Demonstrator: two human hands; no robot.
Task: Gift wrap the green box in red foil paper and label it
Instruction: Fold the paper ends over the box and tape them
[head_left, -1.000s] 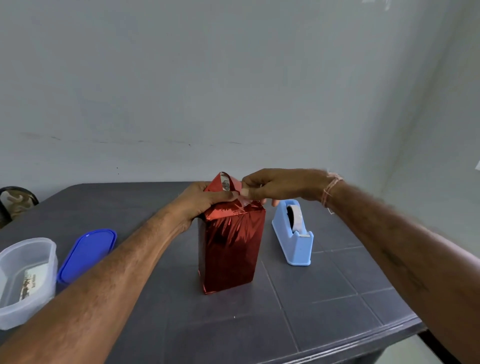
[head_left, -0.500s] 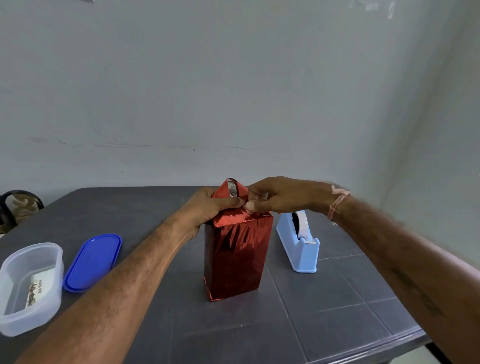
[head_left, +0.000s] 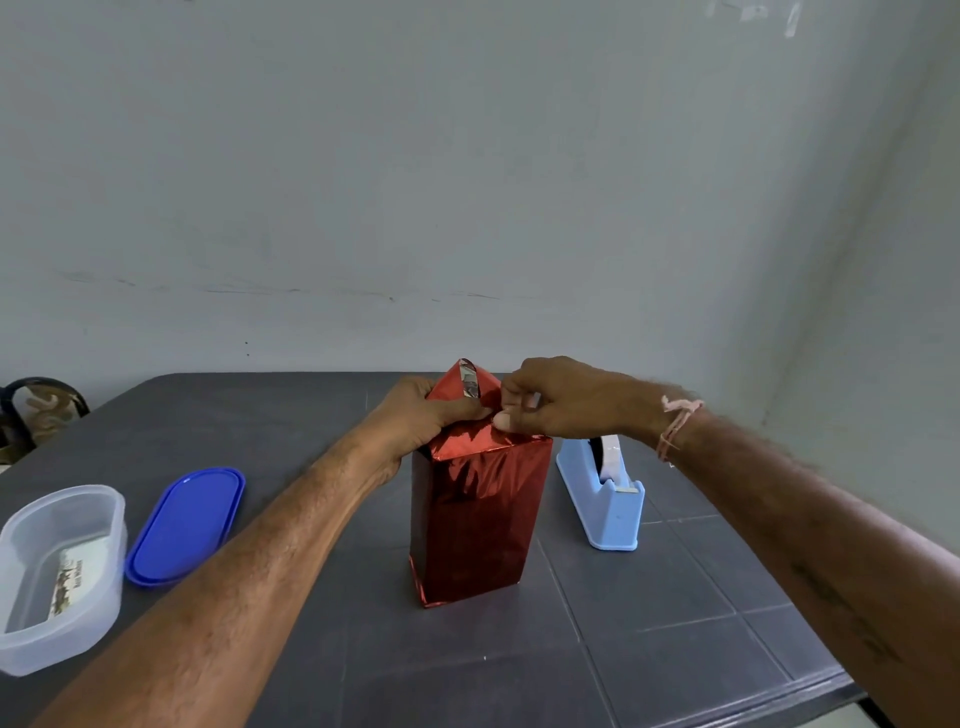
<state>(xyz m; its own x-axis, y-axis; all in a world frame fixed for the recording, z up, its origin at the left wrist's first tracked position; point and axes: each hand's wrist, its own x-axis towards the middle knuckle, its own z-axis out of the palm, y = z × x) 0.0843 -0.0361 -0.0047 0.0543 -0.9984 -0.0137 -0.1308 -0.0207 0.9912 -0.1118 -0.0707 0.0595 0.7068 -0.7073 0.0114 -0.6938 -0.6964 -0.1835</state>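
Tall rectangular box in crinkly, shiny red foil paper (head_left: 475, 514), upright on dark grey tabletop (head_left: 649, 675); peaked top flap pinched between left hand (head_left: 418, 415) and right hand (head_left: 566, 400).

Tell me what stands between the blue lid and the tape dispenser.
In the head view, the foil-wrapped box stands upright between the lid and the dispenser; the left forearm crosses that stretch too.

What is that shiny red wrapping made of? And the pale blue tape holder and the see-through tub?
The wrapping looks like metallic foil paper: mirror-like glare, sharp creases, a silvery underside at the top flap. The tape holder seems moulded plastic, matte and evenly coloured. The tub is probably plastic too, with cloudy, see-through walls and a soft sheen.
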